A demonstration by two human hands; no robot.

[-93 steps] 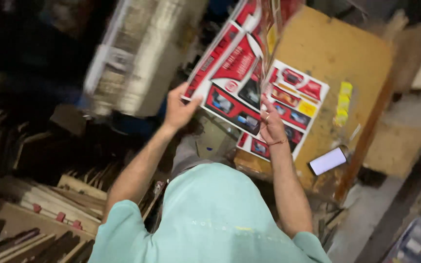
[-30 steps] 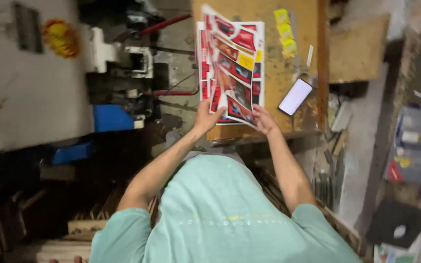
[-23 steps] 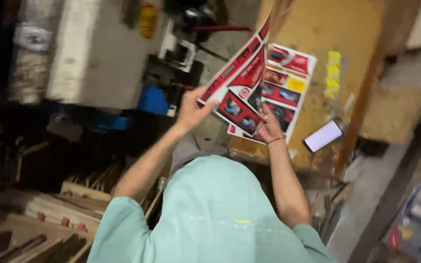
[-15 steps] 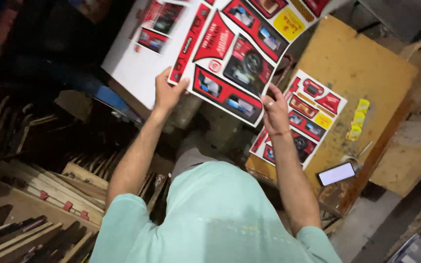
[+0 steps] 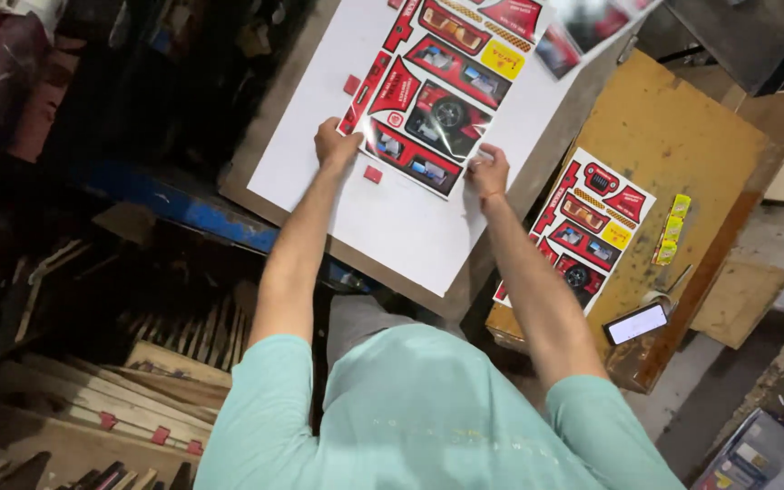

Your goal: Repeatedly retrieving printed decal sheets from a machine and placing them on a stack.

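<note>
Printed carton blank (image 5: 442, 100), flat, red with car pictures and a yellow patch, lying on a white board (image 5: 392, 218) under both hands. Second red blank (image 5: 592, 227) on the brown table (image 5: 682, 136) to the right. Yellow label strip (image 5: 671, 230) just beside it. Phone (image 5: 637, 323), screen lit white, near the table's front edge.

Two red printed sheets (image 5: 433, 109) (image 5: 592, 222), one white board (image 5: 392, 227), one phone (image 5: 637, 323), two hands (image 5: 336, 145) (image 5: 489, 171).
</note>
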